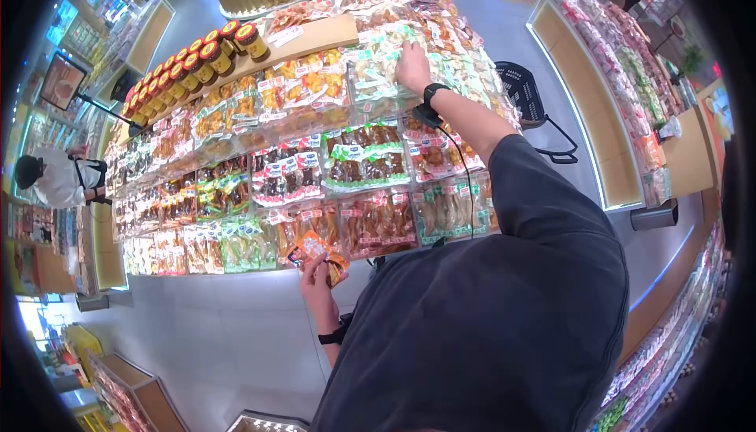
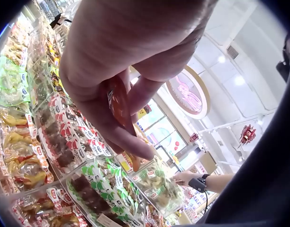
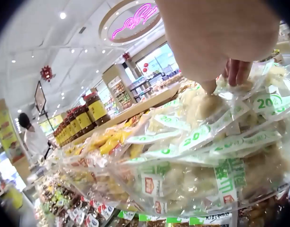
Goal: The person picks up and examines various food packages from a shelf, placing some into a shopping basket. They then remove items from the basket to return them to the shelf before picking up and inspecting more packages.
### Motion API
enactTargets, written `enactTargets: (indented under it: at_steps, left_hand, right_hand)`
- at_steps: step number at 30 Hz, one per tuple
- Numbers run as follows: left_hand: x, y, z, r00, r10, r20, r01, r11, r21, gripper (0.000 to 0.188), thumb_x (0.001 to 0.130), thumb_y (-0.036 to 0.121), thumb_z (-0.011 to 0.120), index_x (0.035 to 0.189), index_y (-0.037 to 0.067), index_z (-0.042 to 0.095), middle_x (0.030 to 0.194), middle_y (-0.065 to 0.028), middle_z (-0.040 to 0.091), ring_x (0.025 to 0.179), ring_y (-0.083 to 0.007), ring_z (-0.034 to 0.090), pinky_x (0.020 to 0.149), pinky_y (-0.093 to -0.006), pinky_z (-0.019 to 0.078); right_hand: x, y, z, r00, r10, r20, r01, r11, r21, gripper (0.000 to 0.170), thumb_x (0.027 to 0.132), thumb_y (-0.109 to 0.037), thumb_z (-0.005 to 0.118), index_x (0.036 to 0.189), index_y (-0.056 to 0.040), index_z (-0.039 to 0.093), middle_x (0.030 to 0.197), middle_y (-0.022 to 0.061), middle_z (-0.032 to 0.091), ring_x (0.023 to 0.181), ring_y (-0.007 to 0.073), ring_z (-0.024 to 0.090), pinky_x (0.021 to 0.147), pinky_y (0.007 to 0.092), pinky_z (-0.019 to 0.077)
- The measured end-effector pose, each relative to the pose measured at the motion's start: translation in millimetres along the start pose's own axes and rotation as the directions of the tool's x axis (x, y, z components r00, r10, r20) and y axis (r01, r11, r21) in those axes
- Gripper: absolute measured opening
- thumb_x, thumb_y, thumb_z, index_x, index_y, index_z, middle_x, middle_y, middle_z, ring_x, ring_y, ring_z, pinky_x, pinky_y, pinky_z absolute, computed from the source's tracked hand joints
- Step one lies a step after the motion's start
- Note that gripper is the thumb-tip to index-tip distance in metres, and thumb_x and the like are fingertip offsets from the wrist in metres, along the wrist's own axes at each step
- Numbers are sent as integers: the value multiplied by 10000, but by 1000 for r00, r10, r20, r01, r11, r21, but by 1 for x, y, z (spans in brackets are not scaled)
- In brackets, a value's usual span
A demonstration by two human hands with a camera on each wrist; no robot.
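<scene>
My left hand holds an orange packet in front of the display's lower edge; in the left wrist view the fingers curl round the packet. My right hand reaches over the upper bin of pale food packs with green and white labels. The right wrist view shows the right hand with its fingertips down among these clear packs; whether they grip one cannot be told.
Jars with red lids line a wooden ledge at the back left. A black basket stands right of the display. A person in white is at the far left. Clear bin walls divide the packs.
</scene>
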State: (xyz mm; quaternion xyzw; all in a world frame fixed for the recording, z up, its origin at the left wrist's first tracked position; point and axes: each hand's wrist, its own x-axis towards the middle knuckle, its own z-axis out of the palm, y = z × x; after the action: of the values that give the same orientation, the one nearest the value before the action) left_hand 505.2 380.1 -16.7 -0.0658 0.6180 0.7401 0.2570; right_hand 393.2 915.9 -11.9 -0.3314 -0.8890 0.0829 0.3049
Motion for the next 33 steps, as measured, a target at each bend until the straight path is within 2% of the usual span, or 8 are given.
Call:
enactTargets:
  at_steps: [2,5,9,13,23,24,26,33]
  left_hand:
    - [9,3,1,1000,-5,20,5,1000,2,248,986,49,534,1184,-43,653,1073,-108,640,893,-167,655,677,-365,665]
    - [19,8,5,999,-5,42,5,1000,6,247,987,48,532,1182,-36,656,1074,-102,639,885,-157,648,678,-364,665]
    - [24,11,10,999,3,44,-3,1000,10,244,984,43,528,1172,-34,663,1069,-105,636,892,-157,641,678,-368,667]
    - [21,7,9,999,-27,27,26,1000,7,241,986,46,525,1163,-37,665,1045,-108,626,925,-163,633,673,-380,668]
    - [13,-5,10,1000,-5,-5,4,1000,-24,234,998,64,527,1158,-38,665,1015,-91,618,874,-169,648,671,-385,667]
    - [14,-5,11,1000,-15,-1,15,999,-28,233,999,64,525,1155,-38,664,1016,-92,620,876,-169,648,670,-385,666]
    - [14,-7,14,1000,-25,1,25,999,-37,231,1000,64,524,1153,-38,664,1017,-92,622,878,-169,649,670,-385,666]
    - [16,-16,17,1000,-8,15,9,999,-36,235,1000,62,516,1146,-43,667,1012,-102,630,885,-190,658,662,-378,665]
  right_hand:
    - [0,-9,-6,998,-9,57,10,1000,-17,454,775,-117,708,1187,-27,541,1177,223,516,1080,396,529,924,479,450]
    - [6,-11,5,956,-282,81,285,958,-36,568,853,-281,649,1348,-54,489,1335,226,487,1257,382,454,1018,527,366]
    - [11,-17,25,959,-149,243,167,984,-57,744,886,-523,606,1439,-61,419,1461,234,407,1399,373,339,1145,550,234]
    - [12,-3,57,979,-69,193,75,997,-26,799,861,-594,577,1401,-22,439,1423,220,452,1384,345,369,1180,564,169]
    - [17,17,19,849,-309,429,222,945,241,693,834,-537,641,1307,-44,527,1339,186,528,1328,349,422,1160,534,211]
    - [16,19,21,849,-310,428,224,944,241,693,834,-537,641,1307,-44,527,1339,186,528,1328,349,422,1160,534,211]
    - [9,16,21,924,-348,157,331,935,124,752,796,-536,690,1348,-59,507,1371,178,489,1314,364,407,1123,513,263]
    - [18,20,2,899,-205,387,215,977,18,776,624,-408,887,1235,-87,532,1261,166,521,1262,360,413,1052,511,295]
